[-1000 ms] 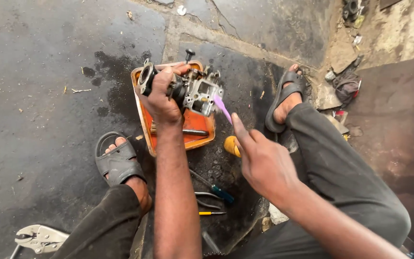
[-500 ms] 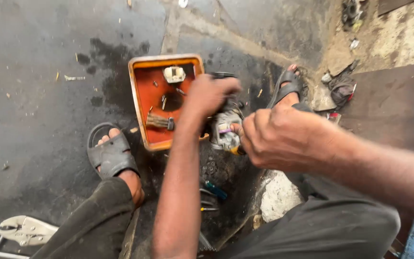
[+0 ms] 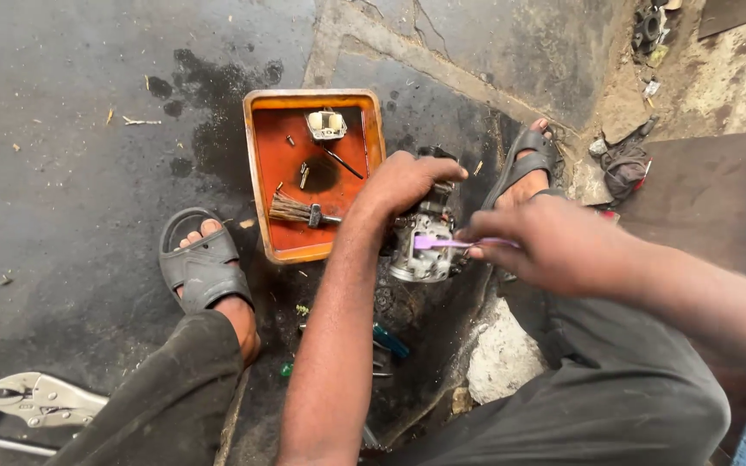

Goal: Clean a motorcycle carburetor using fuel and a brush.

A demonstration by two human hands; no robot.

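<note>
The right hand (image 3: 563,246) pinches a thin purple brush (image 3: 446,243), its tip on the metal engine part (image 3: 420,246); the left hand (image 3: 403,183) clamps that part from above, beside the orange tray (image 3: 256,173) (likely heavy, rigid, oily; best gripped around its body).

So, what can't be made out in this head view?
- Top of the metal engine part: covered by the left hand.
- Handle of the purple tool: hidden inside the right hand.
- Small parts in the orange tray: too small to identify.
- Locking pliers: handles cut off by the bottom-left edge.
- Tools on the floor between the legs: partly hidden by the left forearm.
</note>
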